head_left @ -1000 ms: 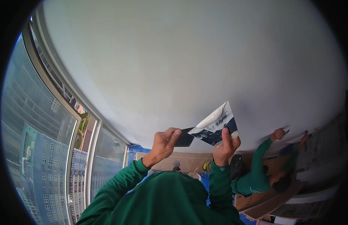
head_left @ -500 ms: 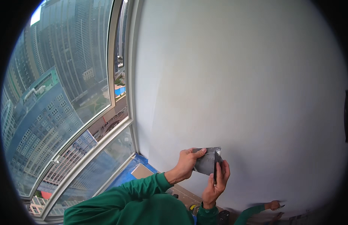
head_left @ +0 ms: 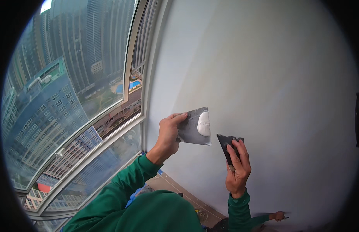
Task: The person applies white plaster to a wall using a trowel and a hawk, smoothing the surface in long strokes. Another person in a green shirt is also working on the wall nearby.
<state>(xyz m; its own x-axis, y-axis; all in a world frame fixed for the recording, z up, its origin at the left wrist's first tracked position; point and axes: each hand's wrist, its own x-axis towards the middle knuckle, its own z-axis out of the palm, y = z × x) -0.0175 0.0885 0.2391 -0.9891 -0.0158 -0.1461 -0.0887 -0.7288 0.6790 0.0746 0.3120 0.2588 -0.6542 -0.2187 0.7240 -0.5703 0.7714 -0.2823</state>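
Observation:
My left hand [head_left: 166, 135] is closed on the edge of a flat, grey metal putty knife [head_left: 188, 129], its thumb lying on top. A smooth mound of white putty [head_left: 204, 124] sits along that blade's right side. Farther right and slightly lower, my right hand [head_left: 238, 172] grips a second putty knife [head_left: 225, 147], dark and tilted, with its fingers spread along the back. A gap separates the two blades, and both are held in front of the pale wall [head_left: 272, 92].
Tall windows [head_left: 135, 58] run down the left, meeting the wall at a corner. At the lower right, another person's hand [head_left: 279, 216] in a green sleeve holds a thin tool against the wall. Brown floor covering [head_left: 175, 189] shows below, with some blue sheeting.
Both hands have risen and drawn apart. The right putty knife has come away from the left one, and the mound of white putty on the left blade now shows.

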